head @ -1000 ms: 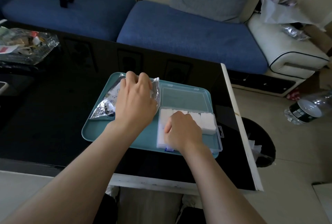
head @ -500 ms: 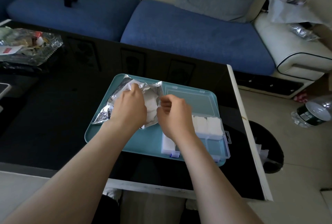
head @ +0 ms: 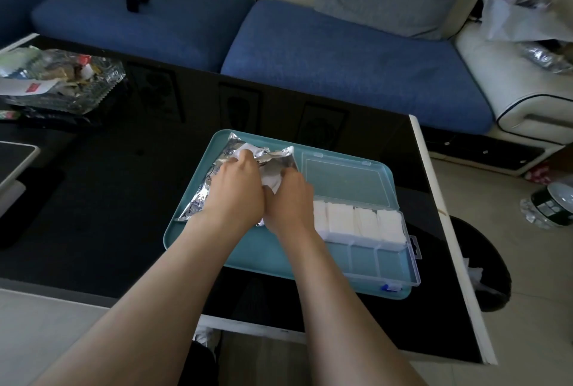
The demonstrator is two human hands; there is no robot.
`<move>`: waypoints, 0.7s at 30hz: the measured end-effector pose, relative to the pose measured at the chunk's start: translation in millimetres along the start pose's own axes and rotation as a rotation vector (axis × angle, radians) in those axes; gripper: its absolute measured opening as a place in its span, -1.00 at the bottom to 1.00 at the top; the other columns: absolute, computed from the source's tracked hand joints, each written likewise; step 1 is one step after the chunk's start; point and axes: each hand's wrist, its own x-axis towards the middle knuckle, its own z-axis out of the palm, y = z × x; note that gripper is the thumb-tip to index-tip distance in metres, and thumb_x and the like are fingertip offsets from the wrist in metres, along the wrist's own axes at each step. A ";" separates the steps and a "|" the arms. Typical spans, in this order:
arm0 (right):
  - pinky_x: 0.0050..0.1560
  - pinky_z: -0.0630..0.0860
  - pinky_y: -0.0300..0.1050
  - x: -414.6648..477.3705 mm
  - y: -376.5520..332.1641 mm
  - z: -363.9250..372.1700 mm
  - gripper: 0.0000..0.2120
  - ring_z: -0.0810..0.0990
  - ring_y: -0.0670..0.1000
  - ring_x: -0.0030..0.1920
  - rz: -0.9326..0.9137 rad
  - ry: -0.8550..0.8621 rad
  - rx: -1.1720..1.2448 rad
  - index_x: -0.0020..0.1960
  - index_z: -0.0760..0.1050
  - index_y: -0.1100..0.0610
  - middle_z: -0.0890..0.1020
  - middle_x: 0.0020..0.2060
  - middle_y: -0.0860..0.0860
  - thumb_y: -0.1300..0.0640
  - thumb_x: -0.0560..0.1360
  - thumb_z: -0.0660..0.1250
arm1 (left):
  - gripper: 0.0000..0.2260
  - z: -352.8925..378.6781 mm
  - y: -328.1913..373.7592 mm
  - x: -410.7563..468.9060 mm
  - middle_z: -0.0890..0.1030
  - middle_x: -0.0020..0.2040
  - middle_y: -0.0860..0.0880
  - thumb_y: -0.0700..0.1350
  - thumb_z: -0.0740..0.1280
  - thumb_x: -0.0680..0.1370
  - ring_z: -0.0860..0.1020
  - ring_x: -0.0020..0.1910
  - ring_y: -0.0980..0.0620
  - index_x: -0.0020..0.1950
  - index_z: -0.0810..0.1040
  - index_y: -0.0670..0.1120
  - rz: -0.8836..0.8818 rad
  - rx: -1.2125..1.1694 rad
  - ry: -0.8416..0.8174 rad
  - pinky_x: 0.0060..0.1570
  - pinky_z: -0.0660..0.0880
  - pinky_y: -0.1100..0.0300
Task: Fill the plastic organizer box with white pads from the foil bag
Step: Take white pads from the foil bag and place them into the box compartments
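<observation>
A crinkled foil bag (head: 201, 196) lies on the left half of a teal tray (head: 248, 258). My left hand (head: 235, 190) grips the bag's upper side. My right hand (head: 291, 199) reaches into the bag's open mouth, where its fingers curl round white pads (head: 273, 179). The clear plastic organizer box (head: 384, 258) lies open on the tray's right half, lid (head: 344, 179) folded back. Its far row holds several white pads (head: 359, 223); the near compartments on the right look empty.
The tray sits on a glossy black table (head: 108, 199) with a white right edge. A glass dish (head: 62, 85) of clutter stands at the far left. A blue sofa (head: 341, 54) runs behind the table. A black bin (head: 483, 264) and a bottle (head: 552, 206) are on the floor at right.
My right hand left the pads in the box and moved left into the foil bag's mouth. My left hand lifted the bag's top side, opening it. The view shifted slightly.
</observation>
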 end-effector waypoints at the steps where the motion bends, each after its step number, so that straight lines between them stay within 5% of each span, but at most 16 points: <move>1: -0.12 0.35 -0.12 1.1 0.3 2.2 -0.90 0.60 0.21 0.13 0.005 0.017 0.017 0.03 0.54 0.19 0.68 0.06 0.13 0.23 0.52 0.37 | -0.79 0.9 -1.7 1.0 0.40 -0.04 -0.12 -0.23 0.37 0.61 0.37 -0.13 -0.12 0.11 0.34 -0.17 0.010 -0.004 0.001 -0.16 0.29 0.07; 5: -0.21 0.57 -0.06 1.1 -4.2 0.2 -0.87 0.68 0.16 -0.11 0.002 0.044 0.112 -0.15 0.62 0.11 0.71 -0.24 -0.02 0.30 0.39 0.37 | -0.79 0.2 -7.7 4.4 0.43 0.00 -0.14 -0.26 0.36 0.59 0.39 -0.08 -0.15 0.17 0.40 -0.22 0.045 -0.020 -0.002 -0.13 0.31 0.06; 8: -0.13 0.66 0.11 -0.7 -9.8 -12.7 -0.84 0.69 0.17 -0.12 0.052 0.024 0.156 -0.17 0.64 0.10 0.73 -0.25 0.01 0.30 0.35 0.35 | -0.81 -2.8 -9.4 5.3 0.45 0.05 -0.19 -0.35 0.27 0.55 0.37 -0.03 -0.15 0.15 0.39 -0.23 0.052 -0.043 -0.014 -0.10 0.31 0.05; 11: -0.20 0.67 0.08 -1.6 -9.7 -25.1 -0.81 0.69 0.14 -0.17 0.107 0.052 0.210 -0.19 0.64 0.11 0.72 -0.29 0.02 0.26 0.28 0.30 | -0.78 -4.1 -10.2 4.6 0.49 0.11 -0.25 -0.38 0.22 0.54 0.36 -0.02 -0.16 0.17 0.38 -0.25 0.054 -0.073 -0.013 -0.09 0.32 0.03; 15: -0.48 0.28 -0.25 -5.0 -9.7 -41.1 -0.88 0.42 -0.02 -0.41 0.186 0.046 0.330 -0.32 0.51 0.14 0.50 -0.49 -0.10 0.30 0.30 0.23 | -0.75 -1.7 -8.5 3.4 0.48 0.13 -0.23 -0.35 0.20 0.60 0.41 -0.02 -0.17 0.28 0.38 -0.22 0.058 -0.136 0.044 -0.10 0.34 0.03; 18: -0.34 0.42 -0.18 -3.8 -5.1 -44.4 -0.79 0.55 0.08 -0.29 0.240 0.037 0.399 -0.12 0.61 0.27 0.67 -0.27 0.15 0.31 0.34 0.22 | -0.78 -0.1 -4.2 1.4 0.45 0.13 -0.21 -0.32 0.22 0.60 0.46 -0.01 -0.25 0.24 0.36 -0.19 0.075 -0.146 0.098 -0.09 0.39 -0.04; 21: -0.05 0.72 0.11 -2.0 -1.1 -46.9 -0.74 0.72 0.24 -0.07 0.260 -0.020 0.466 -0.04 0.61 0.15 0.71 -0.09 0.21 0.31 0.37 0.22 | -0.75 -1.4 0.2 1.0 0.39 0.13 -0.18 -0.35 0.28 0.53 0.46 -0.06 -0.27 0.15 0.37 -0.14 0.167 -0.177 0.154 -0.07 0.45 -0.09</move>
